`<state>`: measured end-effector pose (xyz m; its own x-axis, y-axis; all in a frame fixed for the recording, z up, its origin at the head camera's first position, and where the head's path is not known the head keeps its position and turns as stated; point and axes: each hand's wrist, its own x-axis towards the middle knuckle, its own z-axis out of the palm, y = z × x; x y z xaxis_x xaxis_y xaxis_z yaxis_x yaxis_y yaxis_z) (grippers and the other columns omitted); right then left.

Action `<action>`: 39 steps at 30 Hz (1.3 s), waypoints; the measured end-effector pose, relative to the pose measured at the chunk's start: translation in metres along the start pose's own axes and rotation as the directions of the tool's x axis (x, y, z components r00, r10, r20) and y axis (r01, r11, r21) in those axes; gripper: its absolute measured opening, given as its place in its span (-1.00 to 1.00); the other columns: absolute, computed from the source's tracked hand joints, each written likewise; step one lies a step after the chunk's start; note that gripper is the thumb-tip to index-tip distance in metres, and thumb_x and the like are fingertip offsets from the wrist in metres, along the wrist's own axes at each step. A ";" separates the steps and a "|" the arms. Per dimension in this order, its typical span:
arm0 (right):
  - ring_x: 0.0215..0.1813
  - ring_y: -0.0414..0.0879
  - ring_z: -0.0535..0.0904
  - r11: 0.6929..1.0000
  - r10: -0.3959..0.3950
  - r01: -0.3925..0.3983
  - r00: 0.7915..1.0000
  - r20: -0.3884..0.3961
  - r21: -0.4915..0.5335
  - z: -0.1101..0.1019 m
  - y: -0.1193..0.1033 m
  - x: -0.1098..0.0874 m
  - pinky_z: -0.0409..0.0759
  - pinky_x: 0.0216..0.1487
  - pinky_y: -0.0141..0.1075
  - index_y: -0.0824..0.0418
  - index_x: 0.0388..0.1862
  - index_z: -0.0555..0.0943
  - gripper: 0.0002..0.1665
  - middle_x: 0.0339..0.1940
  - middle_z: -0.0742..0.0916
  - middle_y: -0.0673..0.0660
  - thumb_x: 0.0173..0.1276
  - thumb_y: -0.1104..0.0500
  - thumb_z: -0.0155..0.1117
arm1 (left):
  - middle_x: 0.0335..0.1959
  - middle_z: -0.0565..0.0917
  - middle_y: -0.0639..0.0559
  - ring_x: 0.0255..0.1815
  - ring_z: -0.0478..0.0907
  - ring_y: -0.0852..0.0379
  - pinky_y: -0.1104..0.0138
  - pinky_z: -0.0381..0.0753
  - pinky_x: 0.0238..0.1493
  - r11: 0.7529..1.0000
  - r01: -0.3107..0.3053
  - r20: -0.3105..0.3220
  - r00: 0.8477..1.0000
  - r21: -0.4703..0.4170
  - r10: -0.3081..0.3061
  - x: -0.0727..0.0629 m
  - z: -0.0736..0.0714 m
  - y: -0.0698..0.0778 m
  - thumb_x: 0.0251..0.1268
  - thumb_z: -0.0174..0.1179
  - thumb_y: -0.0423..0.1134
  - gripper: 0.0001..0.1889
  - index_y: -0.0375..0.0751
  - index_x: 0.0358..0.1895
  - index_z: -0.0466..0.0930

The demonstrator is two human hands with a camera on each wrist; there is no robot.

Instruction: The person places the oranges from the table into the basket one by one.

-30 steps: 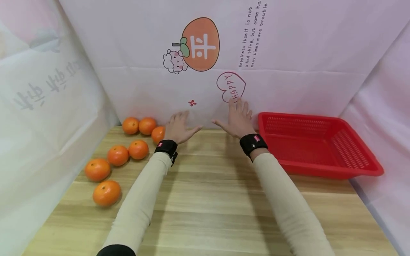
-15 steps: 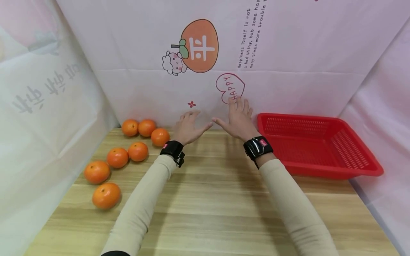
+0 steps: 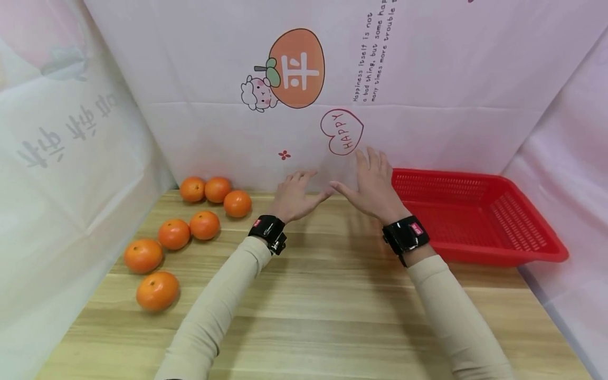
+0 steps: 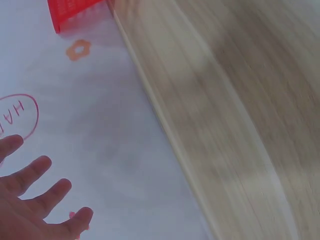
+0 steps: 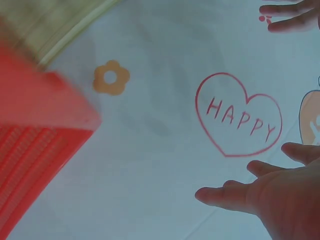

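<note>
In the head view my left hand (image 3: pixel 298 199) is held over the back of the wooden table with its fingers spread and nothing in them. The nearest fruit is a tangerine (image 3: pixel 237 203) to its left, apart from it. My right hand (image 3: pixel 372 187), also holding nothing, hovers beside the red plastic basket (image 3: pixel 480 252), its fingers stretched towards the back sheet. Both thumbs point at each other with a small gap. Spread fingers show in the left wrist view on my left hand (image 4: pixel 30 200), and in the right wrist view on my right hand (image 5: pixel 285 197).
Several more tangerines (image 3: pixel 174 234) lie along the table's left side. A printed white sheet (image 3: pixel 451 132) stands behind the table (image 3: pixel 304 316), and white cloth (image 3: pixel 62 211) hangs at the sides. The basket's perforated walls slope outward; no contents show in it.
Both hands have moved to the right, the left one away from the tangerines and the right one in front of the basket's left edge. Tangerines and basket have stayed in place.
</note>
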<state>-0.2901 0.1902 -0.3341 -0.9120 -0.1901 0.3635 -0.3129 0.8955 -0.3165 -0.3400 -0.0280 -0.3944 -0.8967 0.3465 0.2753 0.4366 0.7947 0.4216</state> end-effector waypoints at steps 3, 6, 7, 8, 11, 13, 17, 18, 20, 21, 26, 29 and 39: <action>0.70 0.49 -0.12 1.000 0.013 -0.013 1.000 -0.011 0.008 -0.004 0.009 -0.009 -0.11 0.61 0.49 0.35 0.69 0.05 0.25 0.69 0.11 0.48 0.38 -0.40 0.31 | 0.57 0.41 -0.16 0.58 0.33 -0.27 -0.28 0.33 0.52 1.000 -0.009 0.021 1.000 -0.007 0.009 -0.002 0.001 0.007 0.33 -0.11 0.64 -0.02 0.05 0.62 0.27; 0.69 0.49 -0.11 0.999 0.021 -0.020 0.999 -0.029 0.026 -0.010 0.019 -0.019 -0.12 0.60 0.49 0.34 0.69 0.06 0.24 0.68 0.12 0.48 0.37 -0.36 0.36 | 0.58 0.40 -0.13 0.58 0.33 -0.25 -0.26 0.31 0.54 1.000 -0.019 0.044 0.999 -0.006 0.019 -0.006 0.000 0.013 0.35 -0.11 0.63 -0.03 0.09 0.64 0.24; 0.68 0.48 -0.11 0.999 0.024 -0.023 0.999 -0.033 0.030 -0.013 0.023 -0.023 -0.12 0.59 0.50 0.33 0.69 0.06 0.23 0.68 0.13 0.48 0.37 -0.34 0.37 | 0.58 0.40 -0.13 0.58 0.33 -0.25 -0.25 0.31 0.55 1.000 -0.024 0.048 0.999 -0.002 0.024 -0.007 -0.001 0.015 0.35 -0.11 0.62 -0.04 0.09 0.64 0.23; 0.68 0.48 -0.10 0.999 0.028 -0.027 0.999 -0.036 0.031 -0.016 0.027 -0.026 -0.11 0.59 0.50 0.33 0.69 0.06 0.23 0.67 0.13 0.49 0.37 -0.33 0.38 | 0.58 0.40 -0.12 0.58 0.33 -0.25 -0.25 0.31 0.55 1.000 -0.029 0.048 0.998 -0.004 0.029 -0.009 -0.002 0.017 0.36 -0.10 0.62 -0.04 0.09 0.64 0.23; 0.68 0.48 -0.11 0.998 0.058 -0.057 0.998 -0.028 0.031 -0.024 0.038 -0.037 -0.10 0.57 0.53 0.31 0.70 0.01 0.23 0.68 0.11 0.49 0.38 -0.31 0.37 | 0.58 0.40 -0.12 0.57 0.34 -0.26 -0.24 0.32 0.55 0.999 -0.042 0.046 0.998 -0.006 0.042 -0.012 -0.003 0.022 0.38 -0.09 0.59 -0.06 0.07 0.64 0.24; 0.69 0.48 -0.14 0.996 0.081 -0.081 0.997 -0.017 0.026 -0.029 0.045 -0.043 -0.10 0.56 0.54 0.30 0.71 -0.03 0.25 0.68 0.09 0.49 0.39 -0.33 0.35 | 0.58 0.40 -0.13 0.57 0.35 -0.25 -0.22 0.33 0.55 0.999 -0.047 0.045 0.998 -0.016 0.047 -0.014 -0.002 0.024 0.40 -0.08 0.57 -0.07 0.05 0.64 0.25; 0.69 0.47 -0.14 0.993 0.118 -0.118 0.993 0.004 0.012 -0.037 0.057 -0.055 -0.07 0.55 0.56 0.28 0.73 -0.08 0.32 0.69 0.06 0.48 0.37 -0.40 0.32 | 0.60 0.38 -0.12 0.59 0.32 -0.23 -0.18 0.32 0.58 0.998 -0.041 0.065 0.997 -0.043 0.044 -0.017 -0.001 0.028 0.41 -0.08 0.55 -0.09 0.06 0.64 0.23; 0.70 0.47 -0.15 0.992 0.126 -0.126 0.992 0.011 0.006 -0.038 0.059 -0.058 -0.06 0.55 0.56 0.27 0.74 -0.10 0.33 0.69 0.05 0.48 0.36 -0.41 0.32 | 0.60 0.38 -0.12 0.60 0.31 -0.23 -0.18 0.30 0.59 0.998 -0.037 0.074 0.996 -0.049 0.040 -0.018 0.000 0.028 0.41 -0.08 0.56 -0.09 0.07 0.65 0.22; 0.69 0.48 -0.15 0.992 0.127 -0.127 0.992 0.020 -0.012 -0.041 0.064 -0.064 -0.06 0.54 0.56 0.29 0.74 -0.10 0.34 0.69 0.04 0.49 0.36 -0.40 0.33 | 0.61 0.37 -0.10 0.61 0.30 -0.24 -0.20 0.26 0.60 0.998 -0.029 0.092 0.995 -0.058 0.034 -0.020 0.002 0.031 0.41 -0.09 0.56 -0.09 0.10 0.65 0.21; 0.69 0.49 -0.16 0.992 0.126 -0.126 0.992 0.024 -0.021 -0.042 0.067 -0.066 -0.07 0.54 0.57 0.31 0.73 -0.10 0.34 0.69 0.05 0.49 0.35 -0.39 0.35 | 0.61 0.36 -0.10 0.61 0.29 -0.24 -0.21 0.25 0.60 0.998 -0.026 0.100 0.994 -0.062 0.032 -0.021 0.003 0.032 0.41 -0.09 0.56 -0.09 0.11 0.65 0.21; 0.68 0.55 -0.17 0.992 0.116 -0.115 0.993 0.022 -0.043 -0.047 0.082 -0.083 -0.11 0.53 0.59 0.36 0.72 -0.09 0.33 0.66 0.07 0.54 0.36 -0.29 0.40 | 0.58 0.39 -0.08 0.60 0.31 -0.22 -0.18 0.25 0.61 0.998 -0.045 0.115 0.992 -0.051 0.051 -0.026 0.009 0.037 0.40 -0.09 0.57 -0.10 0.13 0.64 0.23; 0.66 0.57 -0.15 0.991 0.124 -0.123 0.992 0.014 -0.047 -0.049 0.094 -0.094 -0.12 0.52 0.60 0.36 0.72 -0.11 0.33 0.65 0.06 0.56 0.36 -0.27 0.41 | 0.56 0.41 -0.11 0.58 0.33 -0.20 -0.13 0.29 0.60 0.996 -0.081 0.121 0.989 -0.046 0.086 -0.027 0.013 0.038 0.41 -0.08 0.55 -0.10 0.09 0.63 0.25; 0.62 0.65 -0.12 0.982 0.165 -0.167 0.986 -0.030 -0.088 -0.063 0.145 -0.127 -0.27 0.55 0.57 0.48 0.68 -0.09 0.30 0.60 0.07 0.68 0.41 -0.27 0.35 | 0.57 0.39 -0.09 0.60 0.31 -0.15 -0.04 0.34 0.61 0.988 -0.140 0.163 0.975 -0.062 0.148 -0.031 0.034 0.044 0.46 -0.07 0.50 -0.13 0.01 0.62 0.28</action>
<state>-0.2034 0.3699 -0.3710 -0.9428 -0.0276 0.3322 -0.1315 0.9465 -0.2948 -0.2951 0.0128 -0.4137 -0.8219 0.5370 0.1903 0.5613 0.7060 0.4320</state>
